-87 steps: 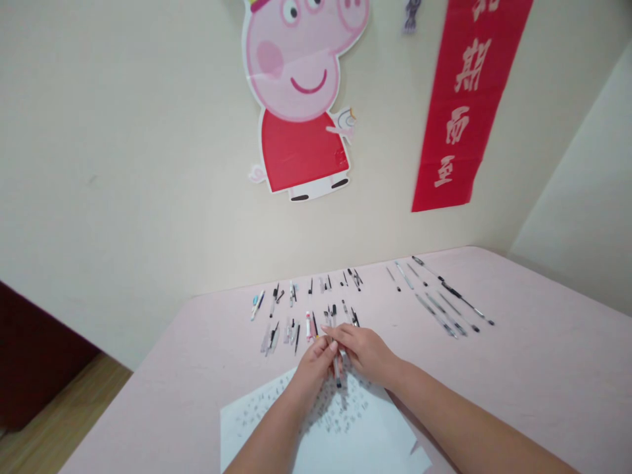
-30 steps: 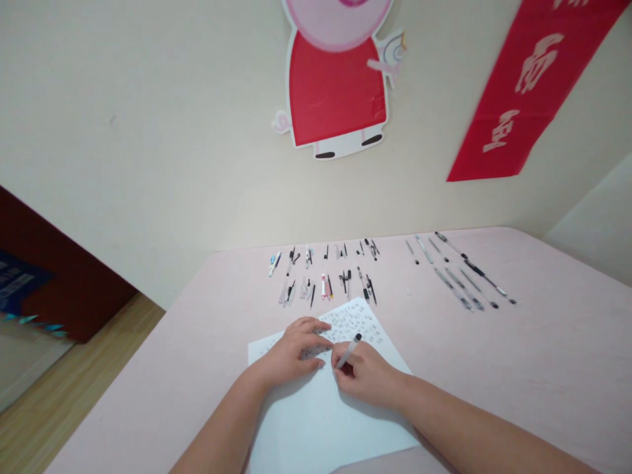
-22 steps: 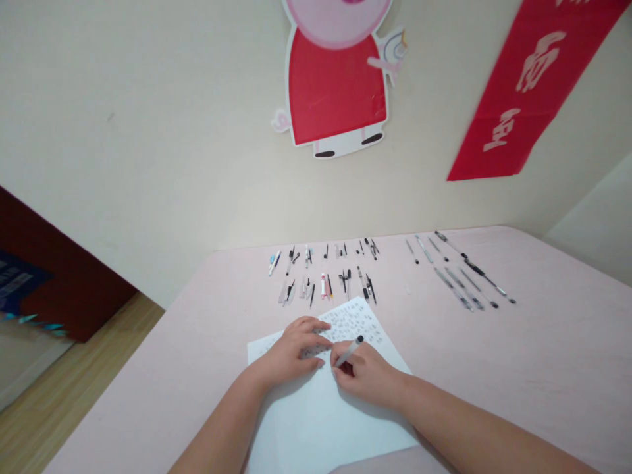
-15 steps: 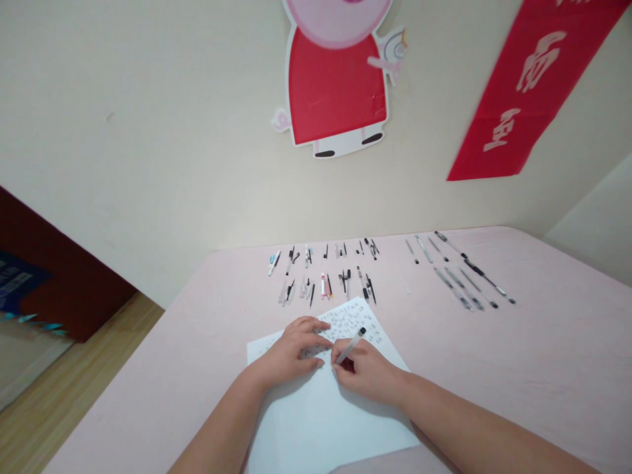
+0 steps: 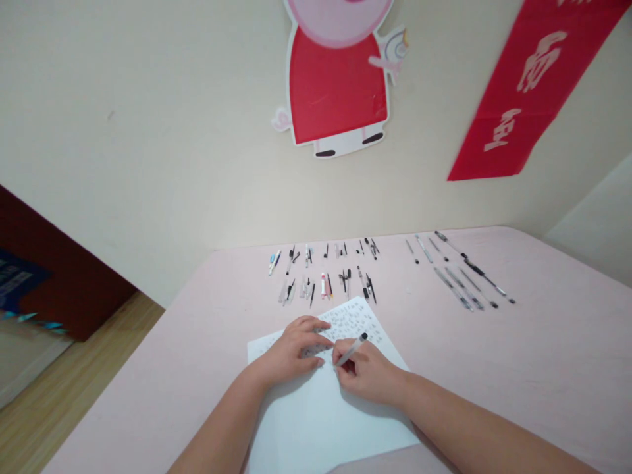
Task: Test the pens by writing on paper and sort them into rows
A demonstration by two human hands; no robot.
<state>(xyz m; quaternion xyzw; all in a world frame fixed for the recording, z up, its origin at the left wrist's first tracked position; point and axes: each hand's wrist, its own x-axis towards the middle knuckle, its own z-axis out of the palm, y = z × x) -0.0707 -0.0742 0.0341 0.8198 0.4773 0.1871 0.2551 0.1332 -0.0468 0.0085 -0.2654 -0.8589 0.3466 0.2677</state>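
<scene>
A white sheet of paper [image 5: 326,415] with small handwritten marks on its far half lies on the pink table [image 5: 518,368]. My left hand [image 5: 291,349] rests flat on the sheet, fingers stretched out and holding it down. My right hand [image 5: 368,372] is closed around a pen [image 5: 351,349] with a clear barrel and black end, its tip on the paper just beside my left fingers.
Beyond the sheet lie two rows of small pen parts [image 5: 326,273]. Several whole pens [image 5: 461,273] lie farther right. A cartoon pig cutout [image 5: 338,79] and a red banner [image 5: 523,85] hang on the wall. Wooden floor [image 5: 59,408] shows at left.
Since 2.9 s ago my hands came back from the pen parts to the paper, and the view dropped. Over the last second only the pen tilted slightly as the right hand wrote.
</scene>
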